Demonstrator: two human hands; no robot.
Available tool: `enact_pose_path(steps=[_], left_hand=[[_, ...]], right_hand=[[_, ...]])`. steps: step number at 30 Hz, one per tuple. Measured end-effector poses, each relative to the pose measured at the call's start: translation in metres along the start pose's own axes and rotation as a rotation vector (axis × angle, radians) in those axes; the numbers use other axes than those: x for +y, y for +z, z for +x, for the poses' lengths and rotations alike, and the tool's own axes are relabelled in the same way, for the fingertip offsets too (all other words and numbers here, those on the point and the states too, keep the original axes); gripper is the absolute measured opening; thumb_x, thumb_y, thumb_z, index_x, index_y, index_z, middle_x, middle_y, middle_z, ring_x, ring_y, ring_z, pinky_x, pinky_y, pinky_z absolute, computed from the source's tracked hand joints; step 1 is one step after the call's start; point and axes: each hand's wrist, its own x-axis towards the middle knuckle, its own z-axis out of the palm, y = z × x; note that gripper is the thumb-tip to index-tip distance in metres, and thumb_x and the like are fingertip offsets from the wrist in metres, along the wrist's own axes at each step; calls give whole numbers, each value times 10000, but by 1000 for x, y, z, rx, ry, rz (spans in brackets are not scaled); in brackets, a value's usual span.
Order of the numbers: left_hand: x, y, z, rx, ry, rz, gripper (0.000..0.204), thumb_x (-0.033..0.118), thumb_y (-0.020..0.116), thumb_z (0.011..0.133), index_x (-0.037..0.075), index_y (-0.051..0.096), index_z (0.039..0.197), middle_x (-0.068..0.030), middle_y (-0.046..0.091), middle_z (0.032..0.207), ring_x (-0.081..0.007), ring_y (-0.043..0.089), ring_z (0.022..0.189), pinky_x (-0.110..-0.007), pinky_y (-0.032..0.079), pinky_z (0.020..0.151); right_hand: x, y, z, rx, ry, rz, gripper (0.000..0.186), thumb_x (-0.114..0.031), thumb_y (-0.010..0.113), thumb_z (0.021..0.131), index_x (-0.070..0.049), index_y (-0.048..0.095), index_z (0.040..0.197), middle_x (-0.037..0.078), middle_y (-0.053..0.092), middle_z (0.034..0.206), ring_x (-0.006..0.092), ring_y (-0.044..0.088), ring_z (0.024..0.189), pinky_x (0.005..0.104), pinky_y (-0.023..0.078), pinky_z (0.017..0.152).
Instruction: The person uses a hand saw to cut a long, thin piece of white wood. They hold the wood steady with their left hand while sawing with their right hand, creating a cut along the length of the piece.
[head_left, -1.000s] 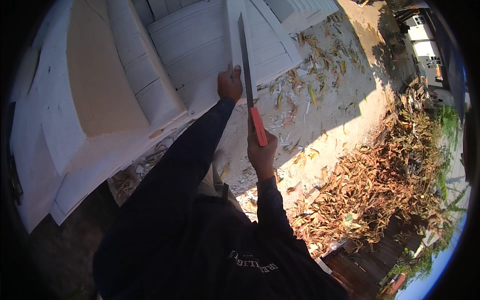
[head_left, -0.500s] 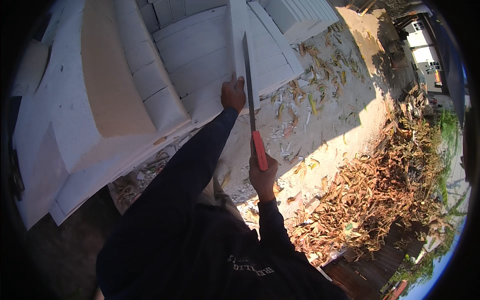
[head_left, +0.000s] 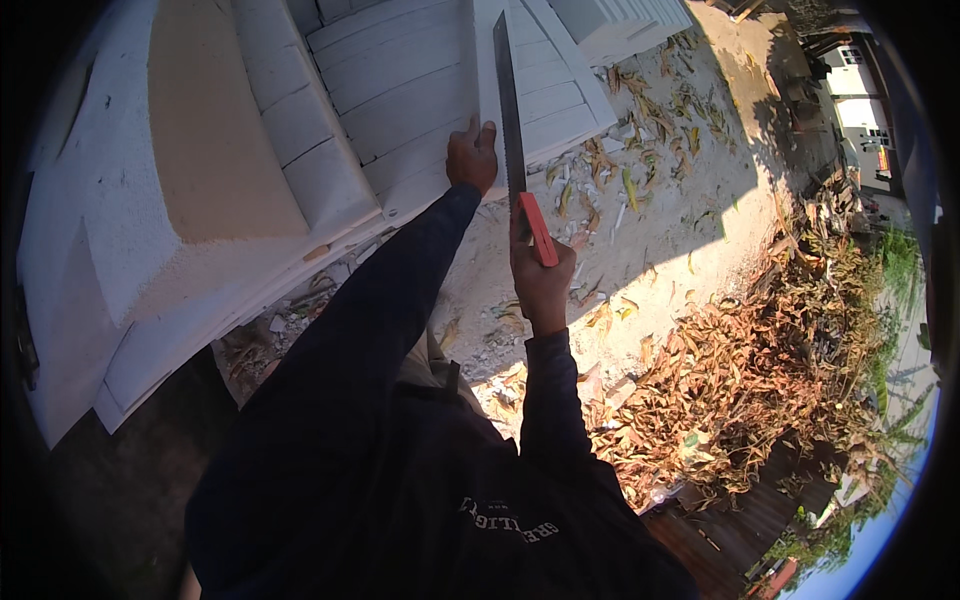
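My right hand is wrapped round the red handle of a handsaw. The long, dark toothed blade points away from me and lies along or just over a narrow white board. My left hand grips the near end of that board, thumb raised, just left of the blade. Beneath it are white panels lying side by side. Whether the teeth bite into the board cannot be made out.
A large white block-like structure with a tan face stands at the left. More stacked white pieces lie at the far side. Leaves and white scraps litter the sandy ground; a heap of dry leaves lies at the right.
My right hand has pushed the saw forward, away from me, so its blade reaches farther along the board. My left hand keeps its hold on the board.
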Motion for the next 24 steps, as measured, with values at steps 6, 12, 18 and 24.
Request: enact_pose_path(steps=[6, 12, 18, 24], left_hand=[[-6, -3, 6, 28, 20, -10, 529, 444, 557, 1017, 41, 660, 1344, -267, 609, 877, -453, 630, 898, -520, 501, 799], [-11, 1, 5, 76, 103, 13, 552, 403, 561, 1022, -35, 629, 1351, -326, 615, 816, -462, 610, 820, -523, 461, 766], [-7, -3, 2, 53, 62, 15, 563, 420, 576, 1014, -37, 643, 1336, -330, 626, 837, -459, 624, 852, -509, 472, 787], [-2, -8, 3, 28, 53, 12, 542, 416, 543, 1023, 9, 634, 1369, -316, 629, 879, -465, 613, 911, -511, 484, 828]], right_hand=[[13, -3, -46, -12, -72, -17, 124, -35, 568, 881, 57, 591, 802, 190, 545, 611, 281, 564, 529, 394, 428, 547], [5, 5, -17, -27, -37, -31, 141, -47, 569, 893, 53, 581, 794, 181, 553, 625, 251, 525, 525, 397, 424, 548], [4, -4, -53, -29, 18, 24, 152, -50, 566, 914, 54, 593, 806, 187, 564, 627, 274, 545, 520, 395, 432, 544], [8, 5, -40, -11, -29, 35, 136, -29, 580, 908, 53, 586, 799, 176, 547, 618, 256, 530, 538, 387, 420, 534]])
